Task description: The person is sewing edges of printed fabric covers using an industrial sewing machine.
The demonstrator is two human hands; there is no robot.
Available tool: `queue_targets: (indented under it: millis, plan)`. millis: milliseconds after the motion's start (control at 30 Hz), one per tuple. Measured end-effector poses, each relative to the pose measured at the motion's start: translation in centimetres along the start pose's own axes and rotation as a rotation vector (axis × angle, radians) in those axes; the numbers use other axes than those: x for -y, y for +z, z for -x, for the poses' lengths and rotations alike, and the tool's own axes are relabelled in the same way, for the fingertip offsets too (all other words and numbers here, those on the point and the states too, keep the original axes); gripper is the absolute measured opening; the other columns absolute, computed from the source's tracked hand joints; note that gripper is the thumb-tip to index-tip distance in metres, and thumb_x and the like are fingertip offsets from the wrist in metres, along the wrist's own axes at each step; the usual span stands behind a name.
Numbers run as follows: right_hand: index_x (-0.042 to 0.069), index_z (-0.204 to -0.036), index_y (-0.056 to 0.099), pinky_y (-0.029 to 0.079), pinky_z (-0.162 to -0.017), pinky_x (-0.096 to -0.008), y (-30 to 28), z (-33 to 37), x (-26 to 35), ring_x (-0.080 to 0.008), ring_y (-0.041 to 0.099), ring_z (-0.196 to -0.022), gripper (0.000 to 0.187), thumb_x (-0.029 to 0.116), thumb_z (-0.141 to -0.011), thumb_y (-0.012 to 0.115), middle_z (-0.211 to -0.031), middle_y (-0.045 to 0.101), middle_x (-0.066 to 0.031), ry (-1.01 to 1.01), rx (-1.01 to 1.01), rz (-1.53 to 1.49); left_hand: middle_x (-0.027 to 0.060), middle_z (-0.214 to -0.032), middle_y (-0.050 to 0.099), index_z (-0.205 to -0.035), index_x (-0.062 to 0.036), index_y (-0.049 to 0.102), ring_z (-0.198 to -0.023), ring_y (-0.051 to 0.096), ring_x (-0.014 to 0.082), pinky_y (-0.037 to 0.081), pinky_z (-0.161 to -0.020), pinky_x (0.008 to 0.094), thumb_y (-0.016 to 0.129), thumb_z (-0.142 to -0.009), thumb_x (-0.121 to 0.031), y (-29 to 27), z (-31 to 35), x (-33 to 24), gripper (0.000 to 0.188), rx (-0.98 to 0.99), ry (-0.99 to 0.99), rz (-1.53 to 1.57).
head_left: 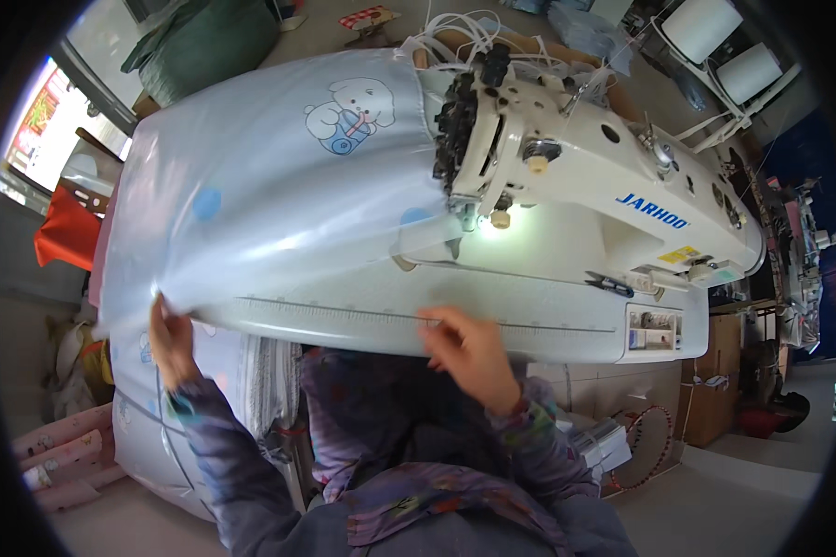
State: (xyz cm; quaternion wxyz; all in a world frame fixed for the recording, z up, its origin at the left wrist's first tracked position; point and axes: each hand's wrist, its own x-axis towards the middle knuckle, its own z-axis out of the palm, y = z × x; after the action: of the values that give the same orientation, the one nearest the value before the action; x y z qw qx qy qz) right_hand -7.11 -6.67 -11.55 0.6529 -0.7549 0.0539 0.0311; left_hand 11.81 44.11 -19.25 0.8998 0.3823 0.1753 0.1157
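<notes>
A cream-coloured sewing machine (pixel 613 167) stands on the table, its work light shining by the needle. Pale blue, shiny sheeting (pixel 251 176) with a cartoon puppy print covers the table's left side and reaches the machine's needle area. At the sheeting's near left edge, my left hand (pixel 172 343) is closed with the edge pinched in its fingertips. The sheeting is drawn into creases toward that pinch. Over the table's front edge, right of centre, my right hand (pixel 469 348) hovers with loosely bent fingers, slightly blurred. Nothing shows in it.
A measuring scale (pixel 390 317) runs along the front of the table (pixel 548 302). Black thread snips (pixel 609 284) lie below the machine arm, near a small inset tray (pixel 653 330). Thread cones (pixel 701 32) stand at the far right. Rolled pink material (pixel 65 455) is at lower left.
</notes>
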Motion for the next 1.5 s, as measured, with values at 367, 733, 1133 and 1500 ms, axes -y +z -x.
queue_targets:
  millis: [367,733,1133,1500]
  plan:
    - [-0.004,-0.117,0.065,0.049,-0.085,-0.0274,17.4,5.3,-2.8,-0.009,0.06,-0.098,0.029,0.01,-0.093,0.074,-0.107,0.068,-0.0014,0.142,0.034,-0.736,0.0121,-0.112,0.073,-0.113,-0.0013,0.064,-0.104,0.069,0.0242,0.054,-0.093,0.038,0.06,-0.099,-0.018,-3.0,35.3,9.0,0.022,-0.32,-0.683,0.557]
    - [-0.002,-0.116,0.069,0.053,-0.083,-0.0287,7.4,13.2,-3.0,-0.011,0.065,-0.093,0.028,0.011,-0.092,0.074,-0.105,0.072,-0.0045,0.402,0.049,-0.682,0.0118,-0.128,0.06,-0.125,-0.0072,0.062,-0.122,0.058,0.0342,0.043,-0.109,0.0508,0.071,-0.089,-0.019,24.4,24.4,12.8,0.039,1.38,0.703,-1.477]
    - [-0.004,-0.118,0.069,0.053,-0.089,-0.0307,6.1,12.9,-3.8,-0.0144,0.066,-0.1,0.036,0.014,-0.088,0.079,-0.111,0.073,-0.0078,0.503,0.164,-0.469,0.008,-0.14,0.053,-0.135,-0.0118,0.059,-0.136,0.047,0.0308,0.034,-0.113,0.0605,0.074,-0.086,-0.037,23.0,24.7,16.3,0.057,1.261,0.897,-1.625]
    - [-0.004,-0.115,0.07,0.053,-0.083,-0.028,5.4,10.7,-4.9,-0.0109,0.065,-0.093,0.029,0.013,-0.092,0.075,-0.105,0.073,-0.0047,0.411,0.074,-0.528,0.0101,-0.139,0.053,-0.135,-0.0096,0.059,-0.133,0.049,0.0309,0.04,-0.113,0.0517,0.074,-0.087,-0.036,24.6,22.9,18.0,0.056,1.251,0.97,-1.553]
